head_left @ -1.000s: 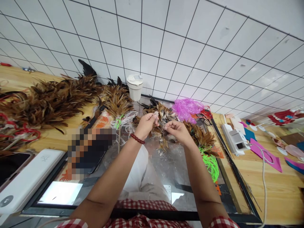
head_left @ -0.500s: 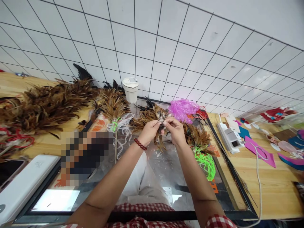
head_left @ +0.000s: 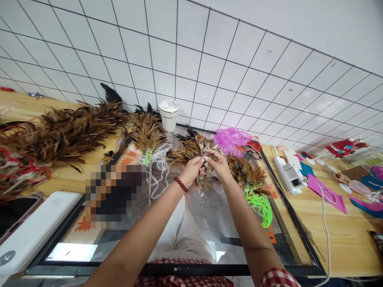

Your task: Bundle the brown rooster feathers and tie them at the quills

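Observation:
My left hand (head_left: 192, 171), with a dark red bead bracelet at its wrist, is closed in a pinch at the front of a brown feather pile (head_left: 187, 153). My right hand (head_left: 218, 164) pinches close beside it, and the fingertips of the two nearly meet. Between them a small feather shows only in part. Several more brown feathers (head_left: 247, 171) lie to the right, above a tangle of bright green cord (head_left: 260, 207). On the left rests a feather bunch on a stick (head_left: 146, 131), near white strings (head_left: 160, 171).
A black-framed glass panel (head_left: 143, 270) lies in front of me. A white lidded cup (head_left: 169, 115) stands by the tiled wall, with pink plastic (head_left: 231, 140) farther right. Large feather heaps (head_left: 68, 131) and a white device (head_left: 38, 227) are left; a white power strip (head_left: 289, 175) is right.
My left hand has moved slightly down and right, closer under the right fingertips. Both hands stay pinched at the feathers. The view has shifted a little.

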{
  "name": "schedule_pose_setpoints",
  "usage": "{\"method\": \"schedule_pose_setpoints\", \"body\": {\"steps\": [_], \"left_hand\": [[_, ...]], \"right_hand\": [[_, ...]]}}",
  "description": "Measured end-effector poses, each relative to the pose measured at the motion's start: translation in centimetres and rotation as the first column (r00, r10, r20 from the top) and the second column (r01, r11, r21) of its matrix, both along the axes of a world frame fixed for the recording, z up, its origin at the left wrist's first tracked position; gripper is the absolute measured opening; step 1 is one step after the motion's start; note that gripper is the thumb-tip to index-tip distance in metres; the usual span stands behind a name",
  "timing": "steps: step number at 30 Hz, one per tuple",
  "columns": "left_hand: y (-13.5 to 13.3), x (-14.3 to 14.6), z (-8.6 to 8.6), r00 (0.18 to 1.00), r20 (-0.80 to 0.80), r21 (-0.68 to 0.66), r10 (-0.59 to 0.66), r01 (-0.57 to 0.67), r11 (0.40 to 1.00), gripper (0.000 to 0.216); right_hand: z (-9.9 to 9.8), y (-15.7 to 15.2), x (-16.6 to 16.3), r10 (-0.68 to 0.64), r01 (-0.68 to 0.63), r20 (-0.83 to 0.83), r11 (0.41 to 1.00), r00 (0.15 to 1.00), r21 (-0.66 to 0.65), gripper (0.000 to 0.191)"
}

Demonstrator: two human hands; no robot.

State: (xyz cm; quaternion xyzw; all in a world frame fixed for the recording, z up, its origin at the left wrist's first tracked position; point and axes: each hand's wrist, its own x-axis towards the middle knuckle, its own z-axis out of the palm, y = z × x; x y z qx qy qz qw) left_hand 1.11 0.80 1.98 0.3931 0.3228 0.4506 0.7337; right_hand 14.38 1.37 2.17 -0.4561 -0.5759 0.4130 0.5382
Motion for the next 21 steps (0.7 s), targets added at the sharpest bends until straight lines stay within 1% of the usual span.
{"method": "schedule_pose_setpoints", "body": {"steps": [2, 5, 7, 9, 10, 11, 12, 14, 15, 16, 18, 20, 21], "left_hand": [[-0.1, -0.8, -0.8, 0.997, 0.047, -0.017, -0.059, 0.060, 0.998, 0.032], [-0.5, -1.7, -1.8, 0.988, 0.116, -0.021, -0.099, 0.102, 0.995, 0.033], [-0.8, -2.1, -2.2, 0.990, 0.114, -0.019, -0.079, 0.082, 0.996, 0.034], [-0.9, -2.2, -2.6, 0.995, 0.101, -0.013, -0.023, 0.024, 1.000, 0.034], [-1.0, -2.2, -2.8, 0.994, 0.107, -0.009, 0.015, -0.014, 1.000, 0.034], [-0.9, -2.3, -3.0, 0.991, 0.122, -0.007, 0.056, -0.056, 0.998, 0.034], [-0.9, -2.3, -3.2, 0.985, 0.143, -0.008, 0.095, -0.095, 0.995, 0.033], [-0.8, -2.3, -3.5, 0.972, 0.175, -0.013, 0.158, -0.158, 0.987, 0.032], [-0.7, -2.4, -3.7, 0.967, 0.181, -0.015, 0.181, -0.182, 0.983, 0.031], [-0.6, -2.4, -3.8, 0.963, 0.180, -0.018, 0.200, -0.200, 0.980, 0.031], [-0.3, -2.5, -4.0, 0.962, 0.174, -0.026, 0.210, -0.209, 0.978, 0.030], [-0.1, -2.5, -4.2, 0.965, 0.172, -0.029, 0.200, -0.198, 0.980, 0.030], [-0.1, -2.5, -4.3, 0.966, 0.172, -0.025, 0.191, -0.190, 0.982, 0.030]], "right_hand": [[-0.2, 0.0, -0.1, 0.049, -0.058, 0.117, 0.995, 0.992, 0.079, 0.016], [-0.3, -0.2, -0.6, 0.012, -0.077, 0.323, 0.979, 0.946, 0.189, 0.014], [-0.1, -0.5, -0.9, -0.029, -0.067, 0.423, 0.975, 0.906, 0.211, 0.016], [0.4, -0.9, -1.2, -0.081, -0.033, 0.521, 0.978, 0.850, 0.205, 0.016], [0.7, -1.1, -1.2, -0.107, -0.012, 0.592, 0.981, 0.799, 0.193, 0.015], [1.0, -1.3, -1.2, -0.118, 0.002, 0.680, 0.986, 0.724, 0.169, 0.015], [1.3, -1.6, -1.2, -0.108, 0.011, 0.774, 0.992, 0.624, 0.129, 0.015], [1.7, -2.0, -1.3, -0.010, 0.015, 0.916, 1.000, 0.400, 0.005, 0.015], [1.8, -2.2, -1.4, 0.049, 0.018, 0.950, 0.998, 0.308, -0.057, 0.016], [1.7, -2.4, -1.6, 0.097, 0.024, 0.966, 0.994, 0.240, -0.106, 0.017], [1.3, -2.6, -2.3, 0.148, 0.032, 0.976, 0.987, 0.163, -0.155, 0.017], [0.8, -2.6, -2.9, 0.174, 0.046, 0.976, 0.982, 0.129, -0.181, 0.015], [0.7, -2.5, -3.1, 0.186, 0.048, 0.974, 0.980, 0.128, -0.194, 0.015]]}}
